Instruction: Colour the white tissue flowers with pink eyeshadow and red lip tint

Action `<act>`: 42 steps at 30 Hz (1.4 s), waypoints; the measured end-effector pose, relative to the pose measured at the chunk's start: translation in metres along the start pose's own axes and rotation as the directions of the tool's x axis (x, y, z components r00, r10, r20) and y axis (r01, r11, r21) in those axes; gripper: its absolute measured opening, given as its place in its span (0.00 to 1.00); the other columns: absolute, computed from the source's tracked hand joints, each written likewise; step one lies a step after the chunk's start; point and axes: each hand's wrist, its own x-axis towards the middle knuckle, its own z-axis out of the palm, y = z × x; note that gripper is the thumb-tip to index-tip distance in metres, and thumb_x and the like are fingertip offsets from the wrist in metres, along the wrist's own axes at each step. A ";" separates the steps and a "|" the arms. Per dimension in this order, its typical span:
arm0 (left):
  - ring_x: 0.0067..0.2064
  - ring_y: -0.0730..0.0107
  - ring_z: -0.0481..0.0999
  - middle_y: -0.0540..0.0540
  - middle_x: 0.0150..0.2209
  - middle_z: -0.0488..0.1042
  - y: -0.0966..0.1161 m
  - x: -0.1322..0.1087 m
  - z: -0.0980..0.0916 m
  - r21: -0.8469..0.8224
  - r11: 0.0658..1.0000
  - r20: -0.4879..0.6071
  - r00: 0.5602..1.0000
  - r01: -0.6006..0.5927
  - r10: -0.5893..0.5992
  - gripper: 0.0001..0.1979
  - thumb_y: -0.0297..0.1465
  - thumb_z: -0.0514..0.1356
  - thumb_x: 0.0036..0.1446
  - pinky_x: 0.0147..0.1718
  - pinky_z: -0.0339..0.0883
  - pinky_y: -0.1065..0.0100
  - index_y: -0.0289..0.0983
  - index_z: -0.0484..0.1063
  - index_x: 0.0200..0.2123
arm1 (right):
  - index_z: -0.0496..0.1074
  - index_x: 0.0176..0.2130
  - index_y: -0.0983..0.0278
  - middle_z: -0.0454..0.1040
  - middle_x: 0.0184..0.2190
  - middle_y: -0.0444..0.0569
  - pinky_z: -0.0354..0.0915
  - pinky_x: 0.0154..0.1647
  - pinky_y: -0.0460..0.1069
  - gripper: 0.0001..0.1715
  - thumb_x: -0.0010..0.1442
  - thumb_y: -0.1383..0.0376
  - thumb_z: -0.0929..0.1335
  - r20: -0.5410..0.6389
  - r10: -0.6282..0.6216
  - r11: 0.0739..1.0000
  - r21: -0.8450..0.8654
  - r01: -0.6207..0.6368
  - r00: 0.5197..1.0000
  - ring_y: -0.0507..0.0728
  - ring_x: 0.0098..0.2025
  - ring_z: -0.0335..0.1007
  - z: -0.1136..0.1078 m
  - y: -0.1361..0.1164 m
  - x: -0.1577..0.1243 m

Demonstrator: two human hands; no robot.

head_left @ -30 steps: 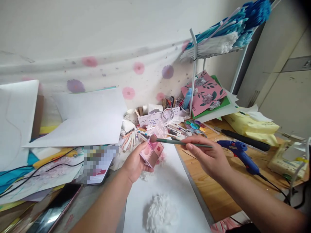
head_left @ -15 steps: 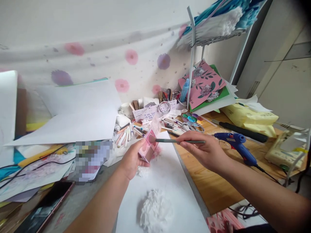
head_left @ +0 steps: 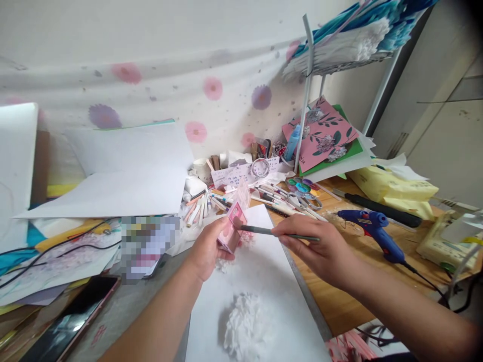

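Observation:
Tilted upright over the white board [head_left: 290, 296], a small pink makeup palette [head_left: 231, 232] with its lid raised is gripped by my left hand [head_left: 206, 247]. My right hand [head_left: 315, 246] pinches the dark handle of a makeup brush [head_left: 260, 230], held almost level. Its bristles touch the powder pans of the palette. Below both hands, a ruffled white paper flower [head_left: 245, 327] lies on the board. Behind the palette, partly hidden by it and my fingers, are some pink and white ruffled pieces [head_left: 247, 240].
A blue glue gun [head_left: 372, 229] with a cord lies on the wooden table at right. Pens and markers [head_left: 271, 198] are heaped behind the palette, near scissors [head_left: 305, 201]. To the left are a phone [head_left: 71, 317] and papers. A metal rack [head_left: 307, 90] rises at the back.
The view has shifted slightly, moving everything a little to the right. The palette has turned a bit more edge-on, and the brush tip has moved slightly lower on it.

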 end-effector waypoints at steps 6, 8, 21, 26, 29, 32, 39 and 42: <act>0.32 0.60 0.78 0.42 0.33 0.80 0.003 -0.001 -0.003 -0.032 0.999 0.007 1.000 0.014 -0.014 0.23 0.47 0.60 0.53 0.20 0.67 0.70 0.37 0.78 0.43 | 0.74 0.43 0.60 0.78 0.33 0.47 0.68 0.37 0.47 0.11 0.63 0.72 0.66 -0.011 -0.056 0.998 0.001 0.056 0.998 0.53 0.35 0.74 0.000 -0.012 -0.002; 0.31 0.60 0.78 0.42 0.32 0.80 0.004 -0.001 -0.003 -0.025 1.000 0.013 1.000 0.007 -0.006 0.23 0.48 0.59 0.54 0.20 0.67 0.70 0.36 0.78 0.43 | 0.73 0.43 0.61 0.77 0.33 0.47 0.68 0.37 0.48 0.11 0.63 0.73 0.66 -0.008 -0.075 0.997 -0.012 0.075 0.997 0.53 0.35 0.74 0.000 -0.014 -0.001; 0.31 0.61 0.78 0.42 0.34 0.80 0.005 -0.002 -0.005 -0.042 0.999 0.058 0.998 0.016 -0.013 0.22 0.47 0.58 0.55 0.20 0.67 0.70 0.38 0.78 0.45 | 0.73 0.43 0.58 0.77 0.34 0.48 0.69 0.36 0.49 0.12 0.63 0.73 0.66 -0.055 -0.087 0.992 -0.099 0.082 0.995 0.54 0.35 0.74 0.004 -0.012 0.000; 0.32 0.61 0.78 0.42 0.37 0.81 0.005 -0.002 -0.005 -0.033 0.999 0.084 0.996 0.015 -0.012 0.23 0.46 0.57 0.56 0.20 0.68 0.70 0.38 0.78 0.46 | 0.72 0.43 0.59 0.77 0.32 0.47 0.69 0.35 0.48 0.13 0.62 0.73 0.66 -0.064 -0.093 0.990 -0.107 0.086 0.994 0.54 0.34 0.74 0.003 -0.009 -0.004; 0.33 0.61 0.78 0.42 0.37 0.81 0.006 -0.002 -0.005 -0.041 0.999 0.093 0.996 0.003 0.001 0.22 0.46 0.57 0.56 0.20 0.67 0.71 0.39 0.78 0.46 | 0.73 0.41 0.59 0.78 0.31 0.46 0.68 0.35 0.47 0.10 0.62 0.72 0.66 -0.085 -0.059 0.988 -0.147 0.047 0.995 0.53 0.32 0.75 0.000 -0.007 -0.007; 0.34 0.60 0.79 0.41 0.37 0.81 0.007 -0.002 -0.004 -0.051 0.999 0.041 0.999 -0.005 0.007 0.23 0.47 0.58 0.54 0.19 0.67 0.71 0.36 0.79 0.44 | 0.73 0.37 0.59 0.78 0.27 0.45 0.67 0.31 0.47 0.07 0.63 0.69 0.66 -0.110 0.032 0.978 -0.200 -0.054 0.993 0.53 0.29 0.75 -0.002 -0.004 -0.009; 0.32 0.59 0.79 0.42 0.35 0.81 0.007 0.000 -0.004 -0.068 0.996 -0.086 0.995 -0.056 0.050 0.23 0.46 0.61 0.51 0.19 0.68 0.69 0.36 0.77 0.44 | 0.74 0.33 0.61 0.78 0.28 0.46 0.67 0.31 0.47 0.10 0.65 0.64 0.64 0.041 0.144 0.966 -0.220 -0.132 0.989 0.54 0.29 0.75 0.019 0.003 -0.003; 0.33 0.58 0.79 0.41 0.36 0.80 0.006 0.002 -0.007 -0.074 0.996 -0.091 0.995 -0.055 0.048 0.24 0.47 0.60 0.53 0.19 0.68 0.70 0.36 0.76 0.46 | 0.74 0.33 0.62 0.78 0.29 0.48 0.66 0.33 0.48 0.13 0.65 0.64 0.62 0.048 0.143 0.953 -0.277 -0.124 0.989 0.55 0.31 0.74 0.026 0.003 0.004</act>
